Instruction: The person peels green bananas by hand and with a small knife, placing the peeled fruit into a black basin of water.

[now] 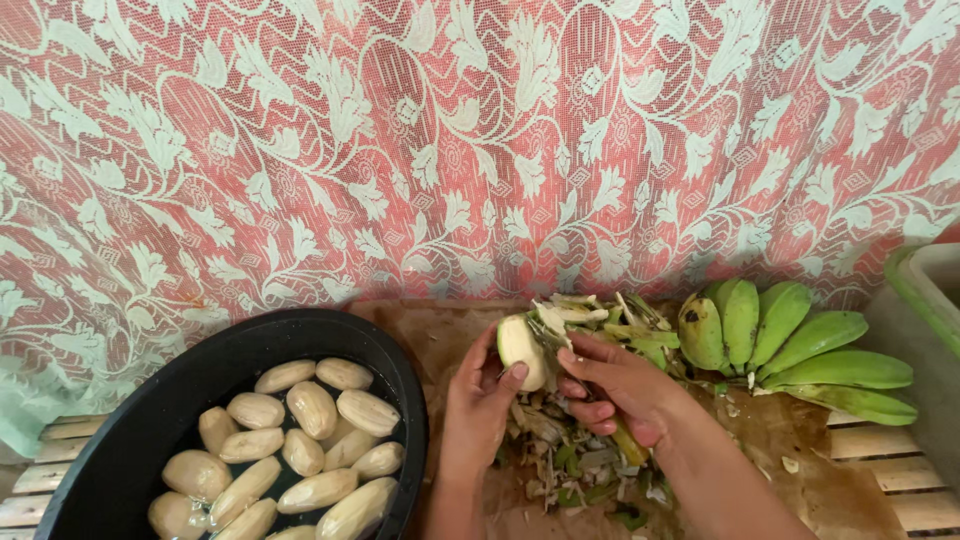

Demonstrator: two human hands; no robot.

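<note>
Hands meet over peel scraps [570,465]: left hand [478,405] in a closed grip on a half-peeled banana [522,350], right hand [620,385] clenched around a knife handle [630,445] beside green bananas [790,345].

The black basin [150,420] is cut off by the bottom edge. The right hand [620,385] hides the lower end of the half-peeled banana [522,348]. Any blade is not discernible.
</note>
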